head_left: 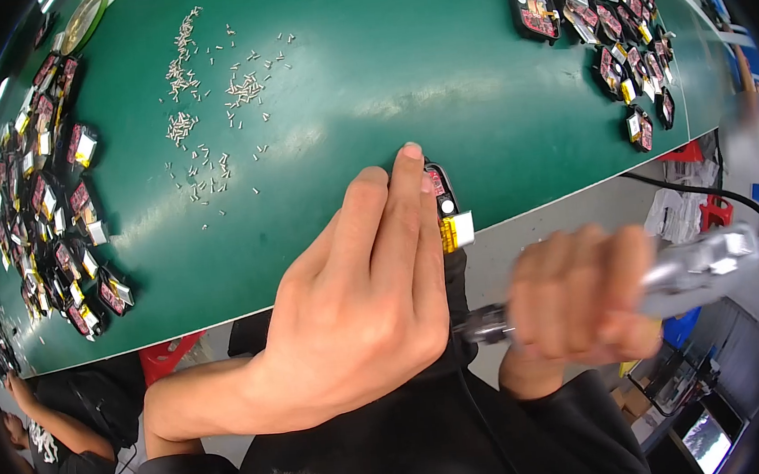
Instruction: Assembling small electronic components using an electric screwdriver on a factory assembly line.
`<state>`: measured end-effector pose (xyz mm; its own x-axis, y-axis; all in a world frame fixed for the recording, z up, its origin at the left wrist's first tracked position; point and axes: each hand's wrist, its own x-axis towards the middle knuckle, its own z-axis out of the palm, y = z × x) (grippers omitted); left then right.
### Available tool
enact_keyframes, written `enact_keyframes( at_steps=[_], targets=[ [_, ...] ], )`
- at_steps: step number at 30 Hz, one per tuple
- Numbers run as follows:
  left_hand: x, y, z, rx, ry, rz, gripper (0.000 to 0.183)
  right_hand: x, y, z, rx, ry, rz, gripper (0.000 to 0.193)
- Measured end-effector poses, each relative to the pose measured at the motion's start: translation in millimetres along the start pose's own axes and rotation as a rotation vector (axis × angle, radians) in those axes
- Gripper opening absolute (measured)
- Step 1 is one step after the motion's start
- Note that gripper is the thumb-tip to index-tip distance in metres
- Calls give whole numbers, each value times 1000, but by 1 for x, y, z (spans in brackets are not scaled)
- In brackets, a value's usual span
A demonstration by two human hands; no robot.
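At the near edge of the green table, my left hand lies over a small black device casing. Its fingers are pressed together along the casing and hide much of it; the thumb is out of sight. A red circuit board shows inside, and a silver battery pouch with yellow tape sticks out at the near end. My right hand is wrapped round a silver power screwdriver, smeared by motion. The screwdriver's dark nose points left, below the table edge and apart from the casing.
Many loose small screws are scattered across the table's far left part. Similar open casings crowd the left side and the far right corner. A black cable curves at the right. Another person sits at lower left.
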<state>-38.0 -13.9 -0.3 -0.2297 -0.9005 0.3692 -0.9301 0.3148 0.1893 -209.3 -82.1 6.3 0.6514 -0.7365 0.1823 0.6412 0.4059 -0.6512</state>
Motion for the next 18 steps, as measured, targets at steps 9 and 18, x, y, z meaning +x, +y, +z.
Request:
enact_keyframes(
  at_steps=[9, 18],
  targets=[
    [-6, -5, 3, -4, 2, 15, 42, 55, -21, 9, -211, 21, -174, 12],
    [-7, -8, 2, -103, -18, -12, 44, 64, -11, -5, -335, -63, -110, 15]
  ],
)
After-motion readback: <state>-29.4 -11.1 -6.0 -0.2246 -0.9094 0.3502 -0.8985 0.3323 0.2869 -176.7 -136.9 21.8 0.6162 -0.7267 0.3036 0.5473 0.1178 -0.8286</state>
